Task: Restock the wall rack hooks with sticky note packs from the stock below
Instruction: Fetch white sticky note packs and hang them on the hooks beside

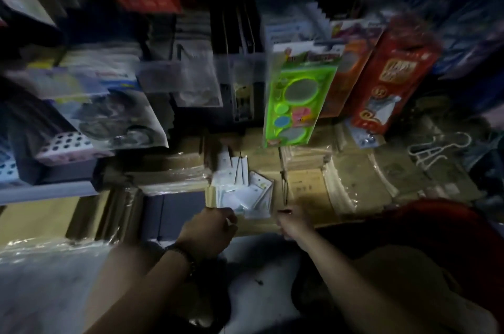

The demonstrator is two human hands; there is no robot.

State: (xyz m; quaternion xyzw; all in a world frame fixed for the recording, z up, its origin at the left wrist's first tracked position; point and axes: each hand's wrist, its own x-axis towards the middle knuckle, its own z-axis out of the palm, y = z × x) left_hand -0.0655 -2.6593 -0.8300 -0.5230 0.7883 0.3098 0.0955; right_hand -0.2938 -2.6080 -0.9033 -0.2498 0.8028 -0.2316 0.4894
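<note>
The task is being judged to be at an early, gathering stage: stock is being reached for, and nothing is being carried up towards a hook. The pile of sticky note packs point(242, 189) is lying low, below the green hanging pack point(294, 99) and a little to its left, bedded among brown film-wrapped stacks point(308, 189).

The left hand point(210, 230) is being held below and well left of the green hanging pack, right against the pile, with its fingers curled inward. A pale sliver is showing at its fingertips, but whether a pack is being gripped cannot be told in the dim, smeared view. The right hand point(293, 224) is being held straight below the green hanging pack, just beside the pile, with its fingers bunched. What it is holding, if anything, cannot be told either.

No bare hook is being made out around the green hanging pack, as the rack there is crowded and blurred. By this judgement nearly everything is being left to do: packs being lifted out, raised and threaded onto hooks.
</note>
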